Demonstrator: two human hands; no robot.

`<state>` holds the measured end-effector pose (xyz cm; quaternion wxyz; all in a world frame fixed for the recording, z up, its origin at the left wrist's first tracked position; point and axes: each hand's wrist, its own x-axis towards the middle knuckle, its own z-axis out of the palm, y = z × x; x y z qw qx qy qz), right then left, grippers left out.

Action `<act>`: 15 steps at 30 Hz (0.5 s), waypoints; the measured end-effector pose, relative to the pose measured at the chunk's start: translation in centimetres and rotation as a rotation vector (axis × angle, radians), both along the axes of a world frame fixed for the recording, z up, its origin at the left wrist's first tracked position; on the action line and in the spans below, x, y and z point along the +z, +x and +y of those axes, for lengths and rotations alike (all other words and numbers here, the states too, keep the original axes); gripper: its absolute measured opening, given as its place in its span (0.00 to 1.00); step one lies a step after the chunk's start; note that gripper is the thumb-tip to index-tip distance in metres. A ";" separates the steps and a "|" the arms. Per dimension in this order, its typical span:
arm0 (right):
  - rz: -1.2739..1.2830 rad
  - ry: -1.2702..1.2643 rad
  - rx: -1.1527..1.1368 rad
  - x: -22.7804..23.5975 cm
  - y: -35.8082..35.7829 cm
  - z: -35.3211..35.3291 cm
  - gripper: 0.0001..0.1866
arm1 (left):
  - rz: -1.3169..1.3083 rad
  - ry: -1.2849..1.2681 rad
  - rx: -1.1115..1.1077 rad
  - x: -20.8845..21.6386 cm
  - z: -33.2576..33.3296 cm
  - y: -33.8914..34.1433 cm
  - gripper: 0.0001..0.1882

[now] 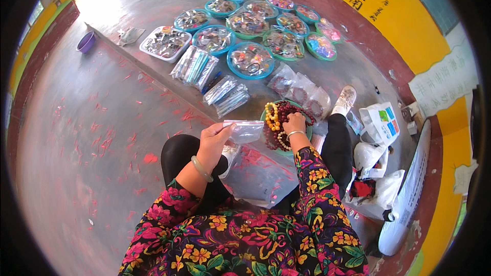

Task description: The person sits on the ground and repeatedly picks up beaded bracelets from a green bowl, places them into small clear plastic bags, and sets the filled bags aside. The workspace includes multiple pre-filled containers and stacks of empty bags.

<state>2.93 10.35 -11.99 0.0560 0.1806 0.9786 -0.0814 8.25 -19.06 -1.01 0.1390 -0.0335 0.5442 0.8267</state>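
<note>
My left hand [215, 139] pinches the edge of a clear zip bag [246, 132], which looks flat, with nothing visible inside. Just right of it is a green basin [282, 151] heaped with bead bracelets. Dark red beads [290, 107] fill most of the heap, and a yellow bead bracelet [271, 116] lies at its left side. My right hand [295, 124] reaches into the basin, its fingers curled down on the dark red bracelets. The fingertips are partly hidden among the beads.
Several basins [250, 61] of small packaged goods stand on the floor ahead, beside a white tray [162, 43]. Silvery packets [225, 95] and bagged bracelets [302, 92] lie nearer. White plastic bags [378, 125] sit at my right. A purple bucket [86, 42] stands far left.
</note>
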 end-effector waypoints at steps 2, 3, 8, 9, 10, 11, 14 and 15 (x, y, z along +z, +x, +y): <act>0.067 0.050 -0.005 -0.4 0.6 -0.2 0.14 | -0.012 0.037 0.013 -0.5 -0.5 0.1 0.08; 0.100 0.066 -0.001 -0.5 0.8 -0.2 0.15 | -0.017 0.055 0.017 -0.7 -0.6 0.1 0.08; 0.409 -0.360 0.208 2.2 0.7 -0.6 0.17 | 0.025 -0.035 -0.107 -0.3 0.9 0.2 0.08; 0.257 -0.841 0.102 3.7 1.2 -1.6 0.19 | 0.027 -0.062 -0.142 -0.2 1.2 0.3 0.09; 0.159 -1.189 0.103 5.7 2.3 -2.9 0.20 | 0.041 -0.086 -0.179 0.3 1.6 0.5 0.08; 0.053 -1.532 0.097 7.7 3.8 -3.7 0.21 | 0.046 -0.148 -0.235 0.1 2.0 0.7 0.08; -0.155 -1.310 0.460 10.2 7.4 -3.9 0.19 | 0.084 -0.355 -0.360 -0.9 3.1 1.0 0.06; -0.186 -1.301 0.459 10.2 8.6 -4.2 0.16 | 0.088 -0.415 -0.411 -1.2 3.5 1.1 0.06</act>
